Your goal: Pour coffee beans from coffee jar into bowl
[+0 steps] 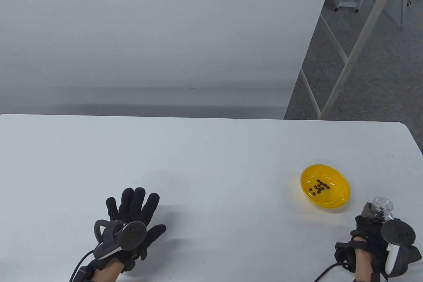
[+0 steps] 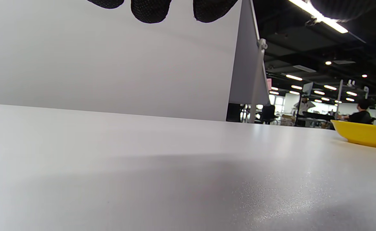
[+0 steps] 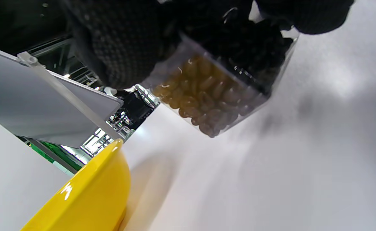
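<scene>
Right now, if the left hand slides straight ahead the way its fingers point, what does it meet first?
Probably nothing on the white table: the left hand points at bare tabletop, then the grey backdrop panel. The yellow plastic bowl sits well off to the right.

I see even, soft overhead light on the surface [image 1: 211,163]; only faint shadows lie beside the left hand [image 1: 132,219]. From the left wrist, ceiling strip lights [image 2: 322,17] glare top right. The right wrist view is tilted, its jar [image 3: 220,93] and bowl [image 3: 91,199] slightly blurred.
</scene>
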The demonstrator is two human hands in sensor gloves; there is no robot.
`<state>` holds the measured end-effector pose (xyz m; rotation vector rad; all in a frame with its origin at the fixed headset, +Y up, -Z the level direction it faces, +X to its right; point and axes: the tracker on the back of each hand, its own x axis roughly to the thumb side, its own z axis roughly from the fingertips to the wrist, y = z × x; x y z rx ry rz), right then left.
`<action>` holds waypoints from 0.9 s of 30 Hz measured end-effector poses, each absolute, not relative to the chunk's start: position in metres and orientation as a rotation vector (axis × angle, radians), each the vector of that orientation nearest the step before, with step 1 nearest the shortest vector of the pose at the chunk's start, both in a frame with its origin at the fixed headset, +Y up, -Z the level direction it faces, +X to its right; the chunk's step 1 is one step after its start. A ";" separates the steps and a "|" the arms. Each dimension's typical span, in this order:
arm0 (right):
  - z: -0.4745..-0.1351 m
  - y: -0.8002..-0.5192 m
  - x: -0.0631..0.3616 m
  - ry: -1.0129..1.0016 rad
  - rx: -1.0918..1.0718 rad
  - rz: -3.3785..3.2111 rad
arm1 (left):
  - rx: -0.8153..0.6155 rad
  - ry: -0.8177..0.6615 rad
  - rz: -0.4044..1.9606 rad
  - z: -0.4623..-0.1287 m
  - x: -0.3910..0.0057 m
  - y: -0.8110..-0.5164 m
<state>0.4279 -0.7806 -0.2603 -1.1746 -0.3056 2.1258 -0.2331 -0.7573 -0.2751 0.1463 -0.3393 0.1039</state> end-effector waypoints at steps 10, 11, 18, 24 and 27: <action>-0.259 -0.798 0.431 -0.203 -1.150 2.062 | 0.142 -0.336 0.100 -0.275 -0.232 -0.758; -0.259 -0.800 0.432 -0.188 -1.152 2.038 | 0.141 -0.336 0.101 -0.275 -0.232 -0.758; -0.253 -0.802 0.426 -0.180 -1.133 2.008 | 0.145 -0.340 0.103 -0.273 -0.230 -0.757; -0.245 -0.785 0.410 -0.229 -1.146 2.111 | 0.154 -0.330 0.115 -0.272 -0.230 -0.754; -0.240 -0.772 0.398 -0.213 -1.150 2.238 | 0.192 -0.278 0.095 -0.269 -0.232 -0.748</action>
